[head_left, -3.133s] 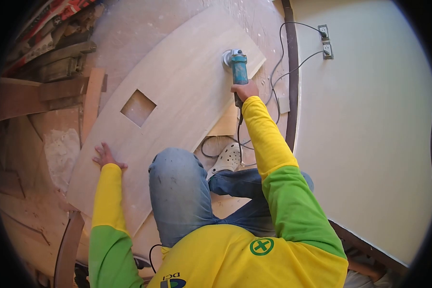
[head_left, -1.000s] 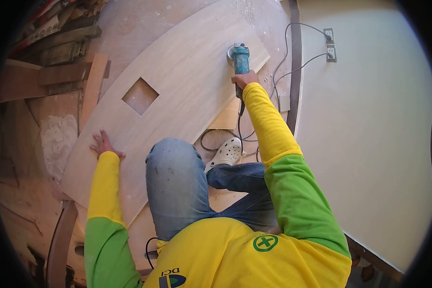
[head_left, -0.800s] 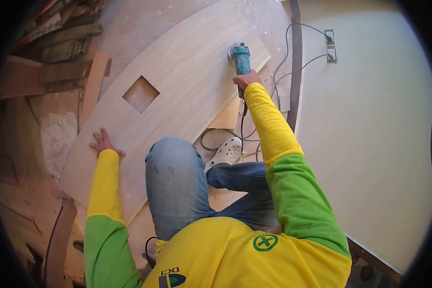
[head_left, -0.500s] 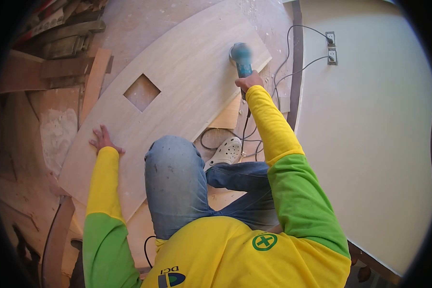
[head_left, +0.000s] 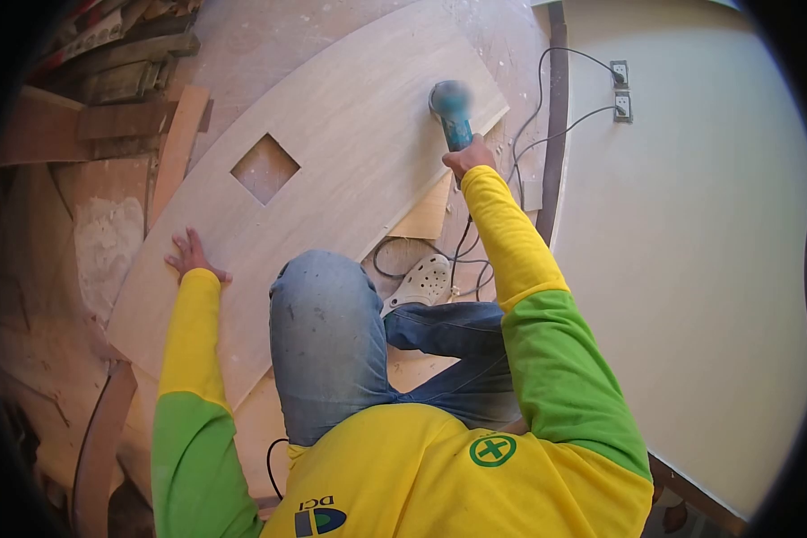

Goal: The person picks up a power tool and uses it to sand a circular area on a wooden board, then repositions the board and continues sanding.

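Observation:
A long, pale wooden panel (head_left: 359,134) with one curved edge and a square cutout (head_left: 265,169) lies diagonally in front of me. My right hand (head_left: 468,158) is wrapped around the handle of a teal angle grinder (head_left: 455,130), whose round head rests over the panel's far right end. That head is partly blurred, so its disc is not clear. Down at the panel's near left end, my left hand (head_left: 194,256) lies flat on the wood with fingers spread. My bent knee (head_left: 323,314) is over the panel's near edge.
Black cords (head_left: 540,108) run to two wall outlets (head_left: 620,90) on the pale wall (head_left: 690,251) at right. Loose cord coils near my white clog (head_left: 423,282). A wood offcut (head_left: 424,213) sits beside the panel. Stacked boards (head_left: 134,67) fill the upper left.
The grinder and both hands stay almost in the same place. Only a very slight shift shows in the right hand and the view.

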`<state>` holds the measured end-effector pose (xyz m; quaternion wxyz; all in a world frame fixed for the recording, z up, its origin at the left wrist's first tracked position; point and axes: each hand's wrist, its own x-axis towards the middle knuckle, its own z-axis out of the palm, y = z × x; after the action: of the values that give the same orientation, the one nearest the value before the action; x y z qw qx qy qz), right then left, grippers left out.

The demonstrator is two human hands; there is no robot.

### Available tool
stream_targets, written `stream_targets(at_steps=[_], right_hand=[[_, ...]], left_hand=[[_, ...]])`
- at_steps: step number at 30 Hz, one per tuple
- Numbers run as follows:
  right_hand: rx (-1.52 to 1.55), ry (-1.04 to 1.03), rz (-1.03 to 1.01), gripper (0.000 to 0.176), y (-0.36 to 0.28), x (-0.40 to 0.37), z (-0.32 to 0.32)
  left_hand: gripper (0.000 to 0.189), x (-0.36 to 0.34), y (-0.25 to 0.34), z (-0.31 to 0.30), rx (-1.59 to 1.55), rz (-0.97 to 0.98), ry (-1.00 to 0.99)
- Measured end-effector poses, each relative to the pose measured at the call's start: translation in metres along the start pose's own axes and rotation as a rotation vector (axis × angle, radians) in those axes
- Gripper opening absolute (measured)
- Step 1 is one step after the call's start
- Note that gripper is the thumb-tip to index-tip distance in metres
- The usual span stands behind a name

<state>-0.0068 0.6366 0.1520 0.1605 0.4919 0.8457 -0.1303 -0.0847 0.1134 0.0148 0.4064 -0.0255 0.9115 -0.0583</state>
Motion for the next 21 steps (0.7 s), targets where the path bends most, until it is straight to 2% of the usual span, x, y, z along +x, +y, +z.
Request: stream_targets(at_steps=[5,10,17,19,21], right_hand=[[-0.030,0.016,-0.030,0.060,0.007,-0.002,0.000],[0.018,0.029,-0.066,0.057,0.025,-0.004,-0.005],[0.041,0.033,-0.139,0.059,0.042,-0.001,-0.020],[0.046,0.049,-0.164,0.060,0.042,0.000,-0.020],[0.009,0.044,-0.187,0.061,0.038,0.001,-0.021]], left_hand=[[0.149,0.009,-0.002,0.010,0.061,-0.002,0.060],[0.148,-0.006,0.004,-0.008,-0.036,-0.033,-0.014],[0.149,0.002,-0.001,-0.001,-0.008,-0.013,-0.008],[0.160,0.005,-0.002,0.003,0.066,0.054,0.037],[0.160,0.006,-0.003,0.003,0.074,0.060,0.039]])
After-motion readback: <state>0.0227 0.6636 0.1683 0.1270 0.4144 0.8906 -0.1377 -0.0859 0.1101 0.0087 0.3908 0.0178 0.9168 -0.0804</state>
